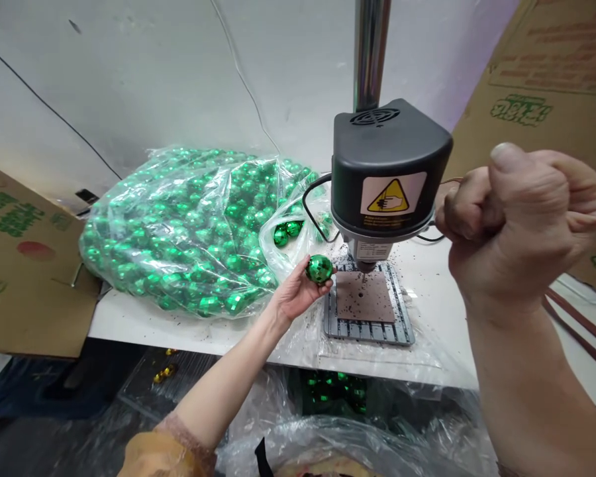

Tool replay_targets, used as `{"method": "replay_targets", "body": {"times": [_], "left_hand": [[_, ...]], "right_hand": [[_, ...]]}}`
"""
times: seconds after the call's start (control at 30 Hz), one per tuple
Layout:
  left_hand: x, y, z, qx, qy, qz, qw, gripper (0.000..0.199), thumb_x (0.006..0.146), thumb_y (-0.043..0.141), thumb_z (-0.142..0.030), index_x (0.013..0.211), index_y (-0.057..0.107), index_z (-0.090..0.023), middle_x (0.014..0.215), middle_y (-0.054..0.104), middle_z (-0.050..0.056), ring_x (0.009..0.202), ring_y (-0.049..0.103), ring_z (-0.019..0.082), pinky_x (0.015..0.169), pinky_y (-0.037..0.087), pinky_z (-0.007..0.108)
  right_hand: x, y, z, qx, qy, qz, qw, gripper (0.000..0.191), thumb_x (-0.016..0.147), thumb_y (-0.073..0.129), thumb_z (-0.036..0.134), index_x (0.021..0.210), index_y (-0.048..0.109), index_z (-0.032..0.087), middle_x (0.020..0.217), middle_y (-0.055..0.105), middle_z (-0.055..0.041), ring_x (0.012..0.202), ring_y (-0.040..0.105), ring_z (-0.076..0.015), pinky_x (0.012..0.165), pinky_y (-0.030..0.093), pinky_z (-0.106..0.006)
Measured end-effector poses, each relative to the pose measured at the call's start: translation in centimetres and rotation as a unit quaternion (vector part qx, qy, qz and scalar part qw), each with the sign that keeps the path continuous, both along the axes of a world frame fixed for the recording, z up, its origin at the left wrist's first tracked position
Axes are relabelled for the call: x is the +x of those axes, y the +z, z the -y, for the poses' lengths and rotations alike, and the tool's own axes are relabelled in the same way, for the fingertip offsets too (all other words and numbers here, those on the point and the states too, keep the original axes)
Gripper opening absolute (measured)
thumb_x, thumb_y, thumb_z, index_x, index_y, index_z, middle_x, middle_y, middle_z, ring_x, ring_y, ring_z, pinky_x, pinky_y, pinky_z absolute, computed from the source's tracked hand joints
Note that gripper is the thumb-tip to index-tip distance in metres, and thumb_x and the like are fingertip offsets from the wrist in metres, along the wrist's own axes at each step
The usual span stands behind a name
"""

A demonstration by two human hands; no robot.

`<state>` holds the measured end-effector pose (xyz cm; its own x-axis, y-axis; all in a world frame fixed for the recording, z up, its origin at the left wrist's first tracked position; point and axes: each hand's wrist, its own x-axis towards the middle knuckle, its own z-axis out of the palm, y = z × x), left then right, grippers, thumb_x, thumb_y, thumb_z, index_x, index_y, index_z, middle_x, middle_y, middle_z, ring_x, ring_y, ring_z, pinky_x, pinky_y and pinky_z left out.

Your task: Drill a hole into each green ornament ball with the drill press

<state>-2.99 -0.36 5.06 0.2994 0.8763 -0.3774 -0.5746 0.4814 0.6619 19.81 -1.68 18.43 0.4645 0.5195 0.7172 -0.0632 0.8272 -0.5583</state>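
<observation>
A shiny green faceted ball [319, 269] rests in the fingers of my left hand [298, 289], just left of the drill press. My right hand [519, 225] is raised in a fist at the right side of the black drill press [390, 165]; whatever it grips is hidden by the fingers. Under the drill bit, a brown square board [365, 296] dotted with dark shavings lies on the slotted grey metal base [402, 329]. The ball is beside this board, not under the bit.
A large clear bag [189, 232] full of green balls covers the table's left part, its mouth facing the drill press. Cardboard boxes [24, 265] flank the table on both sides. Below the front edge, more green balls [334, 391] sit among clear plastic. A cable hangs behind.
</observation>
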Motion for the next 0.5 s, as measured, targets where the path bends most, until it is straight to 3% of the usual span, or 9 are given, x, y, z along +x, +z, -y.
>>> {"method": "replay_targets", "body": {"times": [0.1,0.2,0.4,0.5], "left_hand": [[0.4,-0.9,0.2,0.033,0.010,-0.022,0.999,0.035,0.101,0.070,-0.043,0.127,0.066,-0.021,0.105,0.078,0.012,0.090,0.077,0.023,0.072,0.060,0.030],[0.8,-1.9,0.0,0.063,0.021,-0.046,0.997,0.043,0.096,0.077,-0.047,0.131,0.067,-0.024,0.110,0.077,0.009,0.102,0.077,0.025,0.077,0.061,0.032],[1.7,-3.8,0.0,0.121,0.046,-0.107,0.986,0.050,0.077,0.094,-0.049,0.111,0.077,-0.017,0.109,0.078,0.008,0.097,0.073,0.020,0.082,0.058,0.029],[2.3,-4.8,-0.1,0.168,0.062,-0.158,0.971,0.057,0.070,0.099,-0.046,0.114,0.078,-0.018,0.108,0.079,0.006,0.097,0.072,0.018,0.090,0.055,0.029]], "right_hand": [[0.0,0.0,0.0,0.000,0.002,-0.003,1.000,0.048,0.083,0.071,0.024,0.047,0.039,0.025,0.040,0.034,0.0062,0.033,0.030,-0.0104,0.038,0.019,-0.037],[0.0,-0.1,0.0,-0.002,-0.003,-0.005,1.000,0.047,0.084,0.070,0.023,0.047,0.041,0.025,0.040,0.034,0.0062,0.033,0.030,-0.0099,0.039,0.019,-0.036],[0.0,-0.1,0.0,0.001,0.005,-0.008,1.000,0.049,0.084,0.069,0.024,0.047,0.038,0.025,0.040,0.034,0.0069,0.033,0.030,-0.0099,0.040,0.020,-0.036],[0.0,-0.1,0.1,-0.005,0.009,-0.005,1.000,0.048,0.085,0.069,0.025,0.048,0.040,0.024,0.041,0.035,0.0073,0.034,0.030,-0.0091,0.040,0.019,-0.035]]}}
